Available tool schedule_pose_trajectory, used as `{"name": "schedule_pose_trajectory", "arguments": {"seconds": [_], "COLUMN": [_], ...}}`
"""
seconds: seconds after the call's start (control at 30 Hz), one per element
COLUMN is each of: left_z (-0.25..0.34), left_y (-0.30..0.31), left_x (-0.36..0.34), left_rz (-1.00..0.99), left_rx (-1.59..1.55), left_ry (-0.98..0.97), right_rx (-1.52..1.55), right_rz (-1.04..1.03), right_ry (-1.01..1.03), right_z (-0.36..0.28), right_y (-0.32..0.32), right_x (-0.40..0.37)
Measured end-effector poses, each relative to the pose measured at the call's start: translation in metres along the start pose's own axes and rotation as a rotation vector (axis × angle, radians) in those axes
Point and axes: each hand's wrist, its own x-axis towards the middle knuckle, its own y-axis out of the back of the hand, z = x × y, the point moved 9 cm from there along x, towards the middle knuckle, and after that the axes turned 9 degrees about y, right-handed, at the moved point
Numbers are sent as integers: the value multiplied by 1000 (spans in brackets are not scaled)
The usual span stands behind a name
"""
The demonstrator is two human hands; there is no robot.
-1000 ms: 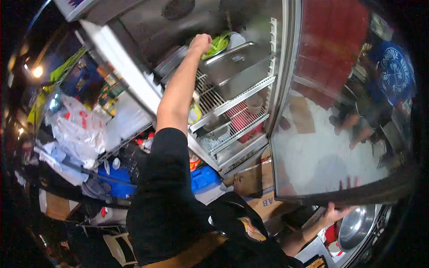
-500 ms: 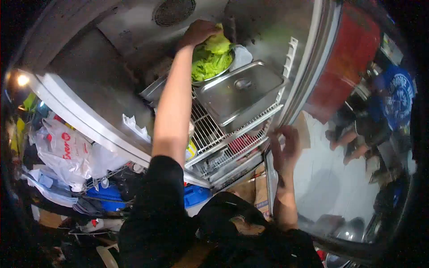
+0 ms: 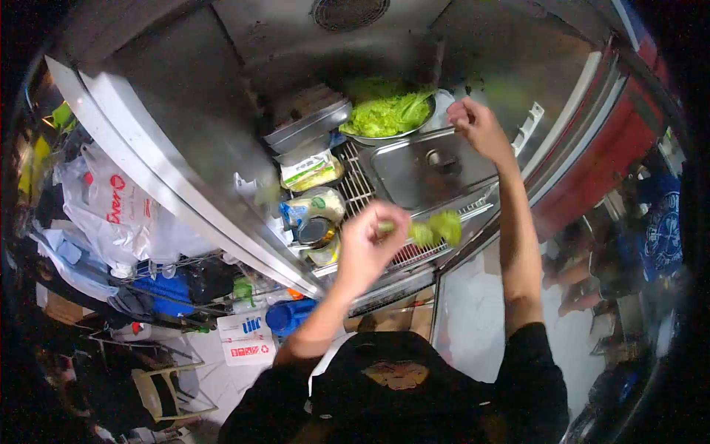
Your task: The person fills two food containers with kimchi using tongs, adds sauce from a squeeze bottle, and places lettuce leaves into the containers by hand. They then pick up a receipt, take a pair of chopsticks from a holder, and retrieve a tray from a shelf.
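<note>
My left hand [image 3: 373,240] is closed on a lettuce leaf [image 3: 440,229], blurred, in front of the fridge shelf. My right hand [image 3: 477,126] is above the right end of a lidded steel pan [image 3: 399,177], its fingers curled inward; whether they hold anything is hidden. Behind the pan, a round metal bowl [image 3: 392,138] holds a heap of green lettuce [image 3: 384,115]. A whitish bag [image 3: 441,107] lies beside the bowl, close to my right hand.
On the wire shelf [image 3: 355,177] to the left are packaged foods [image 3: 310,170], a dark-topped jar [image 3: 316,231] and a steel container [image 3: 310,126]. White plastic bags [image 3: 111,207] hang outside the fridge at left. A person in a blue shirt [image 3: 660,229] is at right.
My left hand has come from the lettuce bowl down towards me, with a lettuce leaf. My right hand has gone up and forward over the pan. The view has shifted.
</note>
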Motion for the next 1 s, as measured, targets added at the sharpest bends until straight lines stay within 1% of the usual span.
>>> {"name": "schedule_pose_trajectory", "arguments": {"seconds": [0.03, 0.07, 0.1, 0.13, 0.2, 0.23, 0.27, 0.3, 0.33, 0.4, 0.43, 0.5, 0.53, 0.57, 0.6, 0.63, 0.67, 0.77, 0.8, 0.83, 0.87, 0.9, 0.97, 1.0], "left_z": [-18, -34, -48, -54, -58, -54, -46, -40, -40, -29, -23, -25, -23, -22, -22, -24, -26, -26, -28, -30, -22, -16, -23, -31], "left_y": [0, 0, 1, 2, 6, 9, 11, 14, 17, 21, 24, 27, 28, 29, 31, 33, 35, 40, 43, 46, 48, 47, 48, 46], "left_x": [-17, -26, -32, -36, -34, -31, -25, -20, -16, -8, -6, -2, 0, 2, 3, 5, 7, 18, 22, 28, 34, 38, 45, 52], "left_rz": [27, 34, 59, 73, 99, 96, 95, 95, 99, 113, 128, 127, 132, 136, 135, 138, 152, 181, 225, 268, 278, 299, 333, 302], "left_rx": [9, -46, -112, -109, -48, -49, -60, -71, -103, -104, -105, -86, -110, -135, -118, -119, -130, -120, -111, -101, -18, -12, -102, -206], "left_ry": [79, 47, 109, 151, 206, 203, 168, 132, 124, 79, 43, 39, 26, 12, -3, -2, 5, 42, 55, 66, -24, -58, 52, 53], "right_rx": [1, -156, -315, -320, -454, -458, -603, -748, -752, -313, -314, -239, -379, -380, -163, 56, 466, 226, 219, 278, 338, 334, 577, 574], "right_rz": [-3, -80, -153, -150, -256, -254, -310, -365, -361, -392, -392, -350, -362, -360, -269, -175, -207, -155, -149, -80, -12, -10, 41, 47], "right_ry": [-3, 7, 15, 15, 236, 236, 280, 323, 325, 130, 134, 165, 52, 58, 264, 462, 456, -82, -86, -164, -242, -244, -309, -316], "right_z": [12, 21, 31, 37, 34, 57, 87, 100, 82, 62, 84, 177, 224, 244, 239, 216, 207, 132, 111, 102, 97, 90, 81, 67], "right_y": [-3, -9, -16, -23, -54, -67, -88, -102, -110, -132, -141, -176, -189, -183, -168, -152, -135, -87, -76, -64, -52, -45, -33, -26], "right_x": [14, 29, 43, 58, 88, 103, 115, 122, 128, 140, 144, 158, 168, 172, 172, 171, 185, 161, 158, 156, 152, 148, 133, 120]}}
